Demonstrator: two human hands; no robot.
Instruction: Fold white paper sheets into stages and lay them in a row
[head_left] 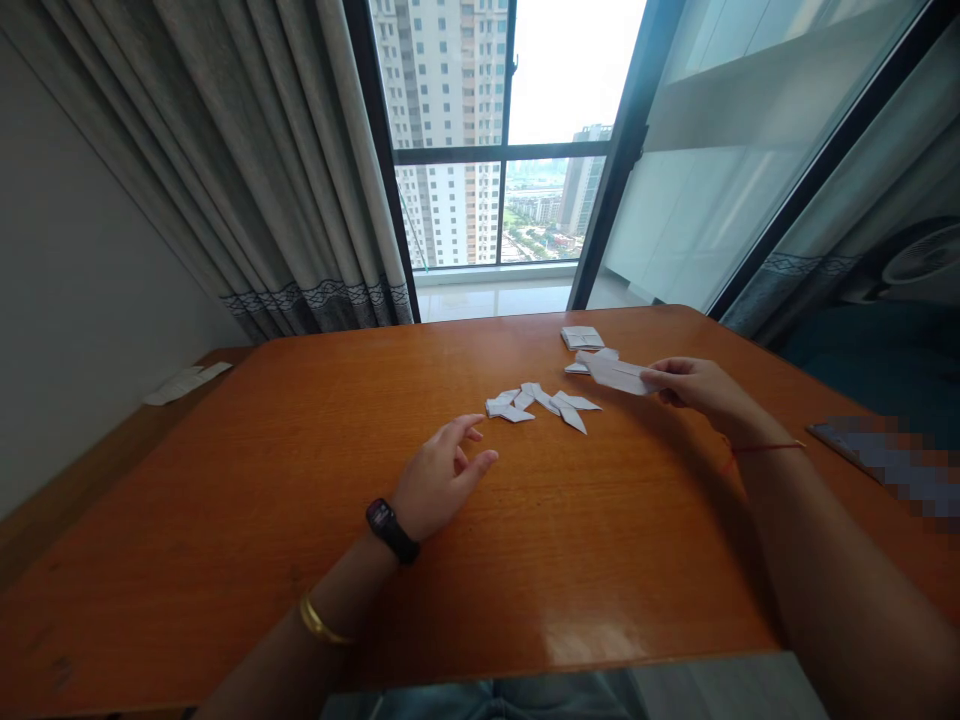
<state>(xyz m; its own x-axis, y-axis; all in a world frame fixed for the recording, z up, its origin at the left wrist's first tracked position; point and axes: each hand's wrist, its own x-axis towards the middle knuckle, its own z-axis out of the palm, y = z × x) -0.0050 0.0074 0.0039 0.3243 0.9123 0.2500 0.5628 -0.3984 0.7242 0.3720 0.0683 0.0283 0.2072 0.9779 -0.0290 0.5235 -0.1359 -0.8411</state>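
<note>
My right hand (690,388) pinches one end of a folded strip of white paper (619,374), held up over the right part of the table. Behind that strip, another folded white paper (606,354) shows in part. My left hand (444,478) hovers over the middle of the table with its fingers apart and nothing in them. Just beyond its fingertips lies a group of small folded white paper pieces (517,402) with pointed ends. At the back, a flat square stack of folded paper (582,338) rests on the wood.
The orange-brown wooden table (262,480) spans the view. A dark flat object (847,450), partly blurred out, lies at its right edge. Some white paper (187,383) is on a ledge at the far left. Curtains (300,180) and a window stand beyond the table.
</note>
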